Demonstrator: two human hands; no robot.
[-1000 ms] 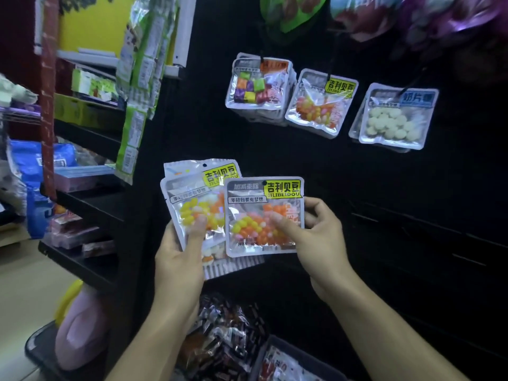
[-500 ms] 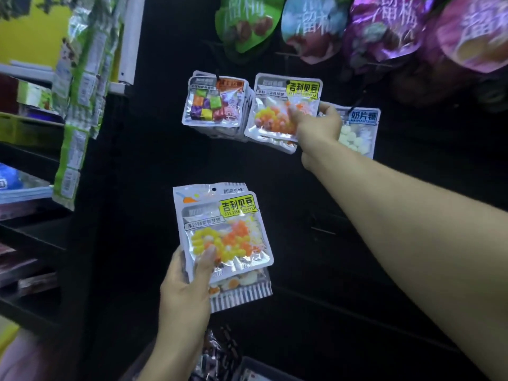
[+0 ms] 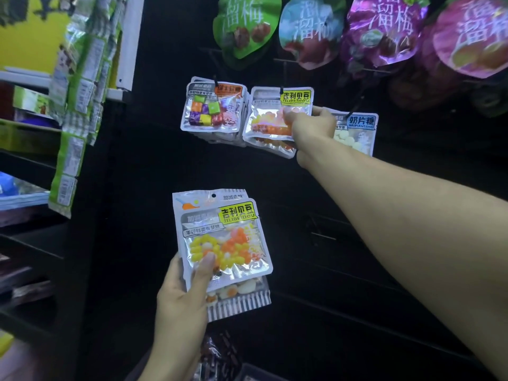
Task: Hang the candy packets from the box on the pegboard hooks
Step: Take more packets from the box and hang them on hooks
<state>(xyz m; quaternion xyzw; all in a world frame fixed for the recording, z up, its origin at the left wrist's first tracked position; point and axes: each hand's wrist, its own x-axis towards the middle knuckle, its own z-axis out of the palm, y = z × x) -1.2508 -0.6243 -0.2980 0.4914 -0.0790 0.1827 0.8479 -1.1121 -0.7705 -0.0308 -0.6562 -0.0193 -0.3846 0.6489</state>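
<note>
Packet of jelly beans [image 3: 272,116] is now up on the middle hook of the pegboard [image 3: 154,166], w/ the hook tip showing through its hole; a sec ago the right hand [image 3: 312,130] held it down low, beside the stack in the left hand, so one more packet looks hung or nearly so. Right hand is raised w/ the arm stretched up and fwd, thumb and fingers pinching the right edge of this packet, probably sliding it back against the others behind it. It hangs between the cube candy packets [image 3: 213,105] at left and the milk tablet packets [image 3: 357,130] at right, which the hand partly covers. Left hand [image 3: 182,295] is low, near the bottom edge of the board, and grips the remaining packets [image 3: 222,237], thumb pressed on the front one, approx upright and fanned a bit. Above hang the plum bags [image 3: 310,31]. Box of the task is not clearly visible; only some dark wrappers at the bottom. Next, I think, the right hand lets go and takes another from the stack.
</note>
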